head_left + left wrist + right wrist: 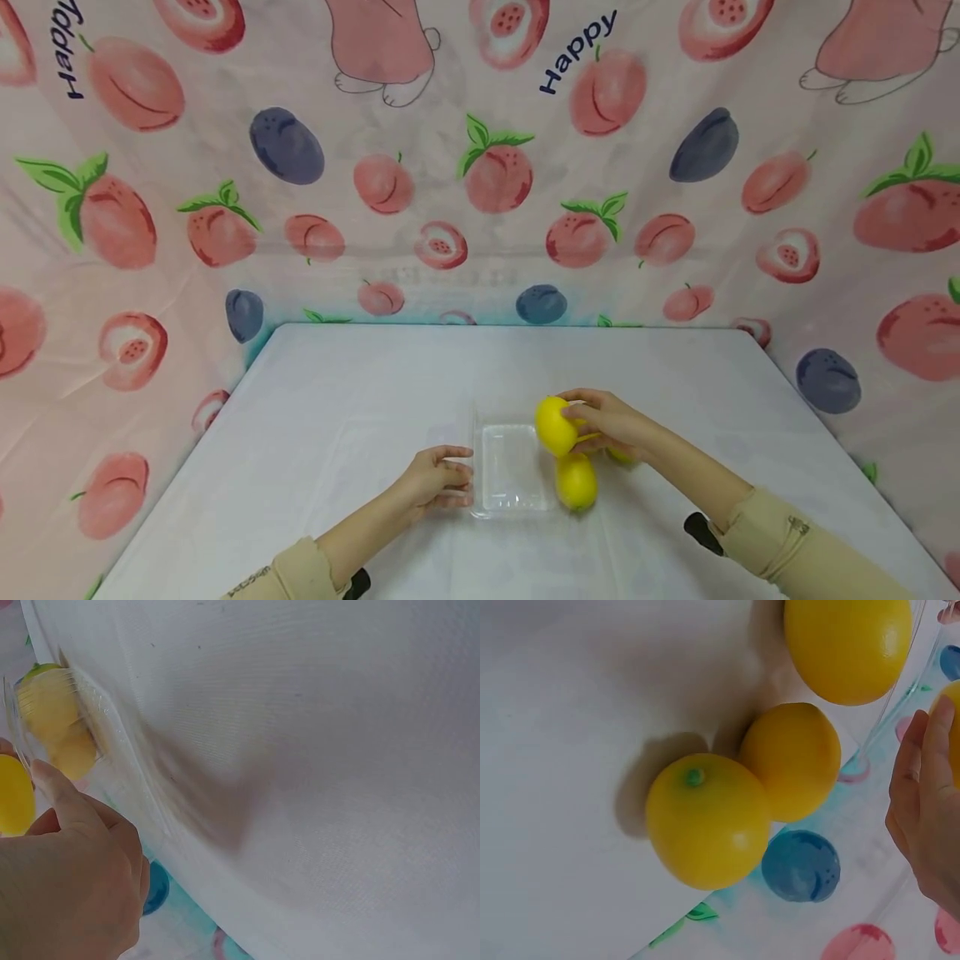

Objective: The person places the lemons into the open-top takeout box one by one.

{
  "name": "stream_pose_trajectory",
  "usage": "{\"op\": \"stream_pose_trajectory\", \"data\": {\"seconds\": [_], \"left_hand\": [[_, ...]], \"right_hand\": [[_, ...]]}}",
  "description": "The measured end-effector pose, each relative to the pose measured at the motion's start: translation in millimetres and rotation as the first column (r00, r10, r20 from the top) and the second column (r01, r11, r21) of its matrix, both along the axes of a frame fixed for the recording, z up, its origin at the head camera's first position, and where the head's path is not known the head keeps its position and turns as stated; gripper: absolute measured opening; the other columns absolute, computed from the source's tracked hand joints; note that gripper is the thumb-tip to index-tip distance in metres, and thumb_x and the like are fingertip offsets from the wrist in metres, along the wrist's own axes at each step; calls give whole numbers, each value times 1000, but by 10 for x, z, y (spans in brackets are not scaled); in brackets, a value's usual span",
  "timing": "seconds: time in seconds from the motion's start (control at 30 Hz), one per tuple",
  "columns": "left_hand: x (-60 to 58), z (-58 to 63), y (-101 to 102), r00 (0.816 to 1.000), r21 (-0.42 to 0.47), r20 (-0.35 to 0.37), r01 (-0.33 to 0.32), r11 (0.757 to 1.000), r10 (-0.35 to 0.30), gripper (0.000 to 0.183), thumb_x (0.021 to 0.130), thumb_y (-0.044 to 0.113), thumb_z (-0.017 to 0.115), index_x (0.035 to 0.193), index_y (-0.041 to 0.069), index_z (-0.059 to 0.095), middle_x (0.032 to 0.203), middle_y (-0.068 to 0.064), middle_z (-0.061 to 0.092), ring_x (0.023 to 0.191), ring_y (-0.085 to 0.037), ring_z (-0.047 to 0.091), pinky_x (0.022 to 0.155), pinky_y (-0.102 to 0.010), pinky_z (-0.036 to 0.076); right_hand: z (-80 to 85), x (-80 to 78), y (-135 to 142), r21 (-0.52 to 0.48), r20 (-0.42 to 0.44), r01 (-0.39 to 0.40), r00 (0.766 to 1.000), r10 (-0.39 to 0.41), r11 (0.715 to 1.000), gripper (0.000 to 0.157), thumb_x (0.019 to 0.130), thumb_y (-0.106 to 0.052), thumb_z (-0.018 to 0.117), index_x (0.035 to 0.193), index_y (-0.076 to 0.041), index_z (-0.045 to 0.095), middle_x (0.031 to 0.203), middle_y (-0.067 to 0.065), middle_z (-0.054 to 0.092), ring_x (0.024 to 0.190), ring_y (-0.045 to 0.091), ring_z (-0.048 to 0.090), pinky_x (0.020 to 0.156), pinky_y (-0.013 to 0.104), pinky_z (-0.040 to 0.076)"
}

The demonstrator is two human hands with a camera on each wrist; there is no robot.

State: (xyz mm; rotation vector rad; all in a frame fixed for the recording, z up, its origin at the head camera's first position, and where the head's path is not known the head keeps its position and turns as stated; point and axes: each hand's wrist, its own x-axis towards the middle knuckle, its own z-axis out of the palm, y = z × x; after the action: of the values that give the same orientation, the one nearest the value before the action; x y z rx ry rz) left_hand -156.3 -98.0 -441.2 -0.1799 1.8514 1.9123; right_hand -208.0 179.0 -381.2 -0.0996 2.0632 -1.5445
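Note:
A clear plastic container (pixel 517 508) stands on the table, its inside showing nothing but its base. My left hand (pixel 438 479) is at its left side, fingers spread and fingertips touching the wall; the index fingertip meets the rim in the left wrist view. My right hand (pixel 607 421) grips a yellow lemon (pixel 556 427) over the container's right edge. Just below that, a second lemon (pixel 576 482) lies against the container's right side. Two more lemons, one with a green stem end (pixel 707 821), the other beside it (pixel 791 761), are partly hidden under my right hand in the head view.
A white cloth (pixel 360 375) covers the table. Behind the table's far edge (pixel 420 325) and along both sides hangs a pink curtain (pixel 420 125) printed with fruit. Dark bands (pixel 703 533) sit at the sleeve cuffs.

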Motion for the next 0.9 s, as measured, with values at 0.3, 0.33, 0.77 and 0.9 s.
{"op": "stream_pose_trajectory", "data": {"seconds": [0.3, 0.33, 0.77, 0.9], "left_hand": [[-1, -5, 19, 1000, -4, -3, -9, 1000, 9, 43, 88, -7, 54, 130, -9, 44, 87, -5, 58, 70, -11, 57, 67, -30, 60], [1, -6, 21, 1000, -2, -4, -9, 1000, 9, 43, 88, -8, 54, 130, -9, 44, 87, -4, 58, 70, -11, 57, 67, -30, 60], [-2, 19, 32, 1000, -12, 12, -17, 1000, 17, 43, 88, -6, 55, 129, -8, 45, 88, -6, 58, 69, -12, 57, 67, -31, 60], [3, 25, 34, 1000, -14, 16, -20, 1000, 20, 42, 88, -6, 55, 129, -8, 45, 87, -6, 58, 68, -12, 57, 67, -32, 60]], "right_hand": [[12, -133, -214, 65, 12, 29, 999, -30, 997, 46, 94, -23, 54, 135, -2, 44, 121, 18, 51, 89, 24, 63, 81, 37, 57], [15, -148, -241, 71, 13, 28, 999, -29, 997, 46, 94, -22, 54, 134, -2, 44, 121, 18, 51, 88, 24, 62, 80, 36, 58], [-79, -259, -548, 145, -17, -11, 1000, 14, 989, 47, 93, -21, 56, 132, 1, 44, 115, 20, 53, 89, 28, 63, 75, 35, 59], [-132, -255, -646, 158, -33, -6, 999, 11, 987, 46, 91, -20, 59, 130, 1, 46, 114, 21, 54, 87, 27, 64, 73, 36, 59]]}}
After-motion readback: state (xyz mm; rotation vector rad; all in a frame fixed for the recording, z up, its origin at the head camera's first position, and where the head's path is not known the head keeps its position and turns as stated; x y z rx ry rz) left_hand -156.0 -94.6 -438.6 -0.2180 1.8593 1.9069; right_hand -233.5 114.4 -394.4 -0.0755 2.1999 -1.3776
